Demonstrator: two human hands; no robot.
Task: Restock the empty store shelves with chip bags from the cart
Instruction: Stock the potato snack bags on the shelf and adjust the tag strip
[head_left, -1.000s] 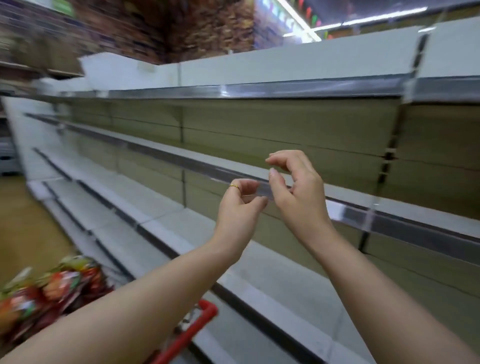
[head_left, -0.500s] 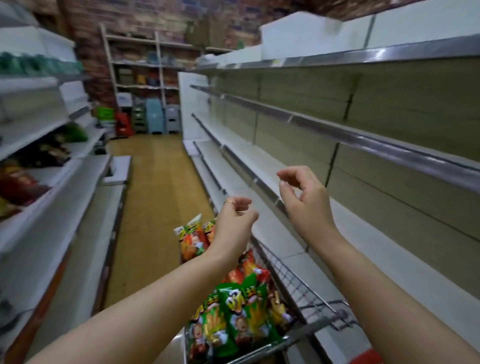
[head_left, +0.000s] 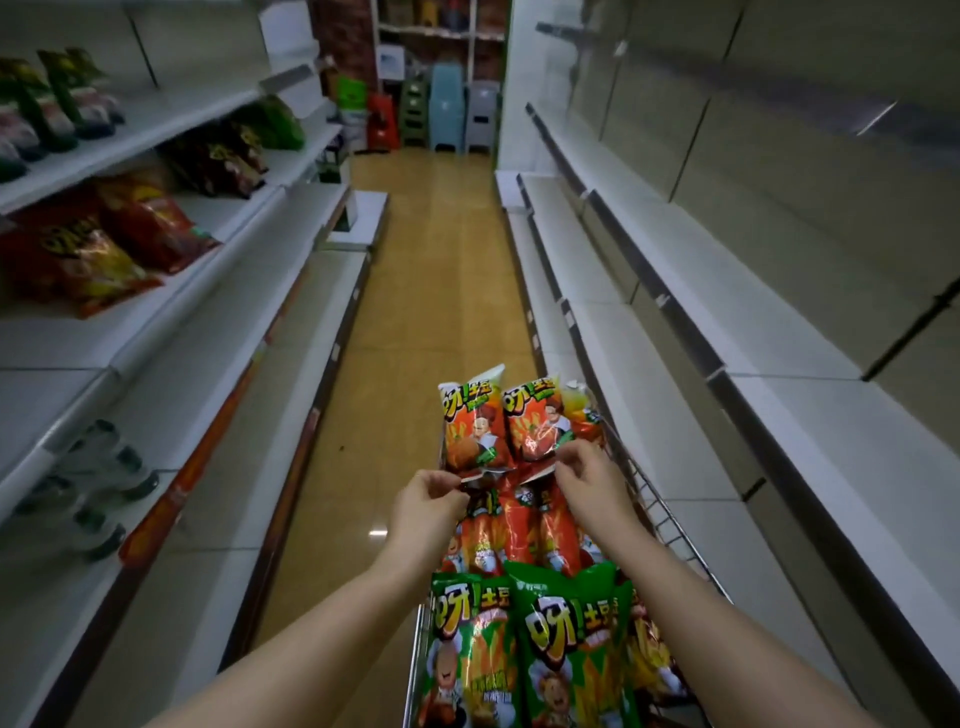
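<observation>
A wire cart (head_left: 670, 525) stands in the aisle in front of me, filled with several chip bags. Two orange chip bags stand raised at its far end. My left hand (head_left: 426, 506) pinches the bottom edge of the left orange bag (head_left: 470, 426). My right hand (head_left: 589, 483) pinches the bottom edge of the right orange bag (head_left: 535, 421). Green chip bags (head_left: 524, 644) lie at the near end of the cart between my forearms, with more orange bags (head_left: 519, 530) under my hands. The bare white shelves (head_left: 753, 332) run along the right side of the aisle.
The left shelving (head_left: 171, 332) carries red and dark snack bags (head_left: 88, 249) on upper levels and bottles (head_left: 93, 483) lower down. Plastic stools and bins (head_left: 441, 109) are stacked at the aisle's far end. The tan floor (head_left: 436, 291) stretches ahead of the cart.
My view turned from the bare shelves on the right down the aisle to the cart. Both hands dropped from the shelf rail and took hold of two orange chip bags.
</observation>
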